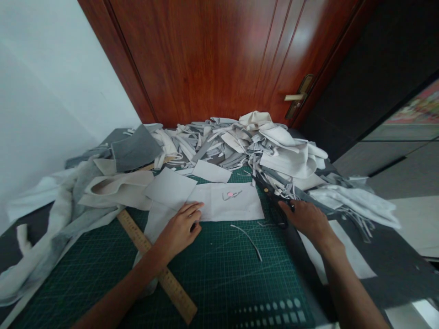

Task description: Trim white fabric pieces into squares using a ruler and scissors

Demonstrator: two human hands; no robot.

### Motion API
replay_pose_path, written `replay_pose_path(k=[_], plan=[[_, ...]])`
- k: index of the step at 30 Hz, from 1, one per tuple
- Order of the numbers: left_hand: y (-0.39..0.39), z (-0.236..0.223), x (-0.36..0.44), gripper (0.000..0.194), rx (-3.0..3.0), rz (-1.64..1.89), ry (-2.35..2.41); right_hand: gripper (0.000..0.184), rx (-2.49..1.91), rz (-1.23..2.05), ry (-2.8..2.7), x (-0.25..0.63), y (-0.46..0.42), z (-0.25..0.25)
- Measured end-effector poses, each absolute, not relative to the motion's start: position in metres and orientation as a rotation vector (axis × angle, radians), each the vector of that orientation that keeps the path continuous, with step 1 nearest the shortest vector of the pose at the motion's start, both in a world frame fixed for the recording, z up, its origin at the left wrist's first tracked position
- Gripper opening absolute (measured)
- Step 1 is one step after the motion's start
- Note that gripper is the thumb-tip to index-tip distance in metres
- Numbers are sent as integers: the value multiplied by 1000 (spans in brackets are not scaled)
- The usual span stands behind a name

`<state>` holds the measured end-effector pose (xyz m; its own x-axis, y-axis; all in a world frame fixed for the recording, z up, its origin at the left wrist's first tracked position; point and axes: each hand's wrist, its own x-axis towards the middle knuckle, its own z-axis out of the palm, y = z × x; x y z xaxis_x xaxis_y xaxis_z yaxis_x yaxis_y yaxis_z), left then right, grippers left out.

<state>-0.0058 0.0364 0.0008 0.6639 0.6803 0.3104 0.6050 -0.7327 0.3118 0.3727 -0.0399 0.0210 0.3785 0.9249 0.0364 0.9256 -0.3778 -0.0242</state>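
My left hand (185, 225) rests with loosely bent fingers on the left part of a white fabric piece (245, 208), holding nothing between them. A small pink round mark and thin grey curls show on that piece. Beneath and beside the same hand lie other pale fabric pieces (171, 186). To the right of the white piece, my right hand (307, 220) is closed at the handles of black scissors (272, 195), whose blades point away from me; its fingers are partly hidden. A wooden ruler (176, 292) lies slantwise under my left forearm.
A green cutting mat (226, 269) covers the middle of the dark table, with a thin grey strip (252, 242) on it. Heaped grey and white scraps (212, 141) line the back. Larger cloths (61, 228) lie left. A wooden door (206, 59) stands behind.
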Motion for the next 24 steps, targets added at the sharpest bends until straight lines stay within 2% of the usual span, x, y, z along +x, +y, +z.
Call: replay_pose_path(k=[3,6,10,12,15,19,24], plan=[[37,2,-6,17,2717,577,1050,52,-2577,4,-1776,371,-44,29],[37,2,-6,18,2741,542,1059,42,-2482,-20,-1809,361,-43,39],[36,3,-6,20,2762,537,1049,30,-1736,62,-2158,331,-27,43],[36,3,-6,20,2774,533,1035,33,-1444,106,-2284,310,-15,38],[36,3,-6,19,2773,546,1023,39,-1245,120,-2497,279,5,25],[35,4,-6,19,2752,554,1020,33,-1251,92,-2609,258,32,9],[35,6,-6,21,2747,535,994,22,-1521,-29,-2518,264,45,4]])
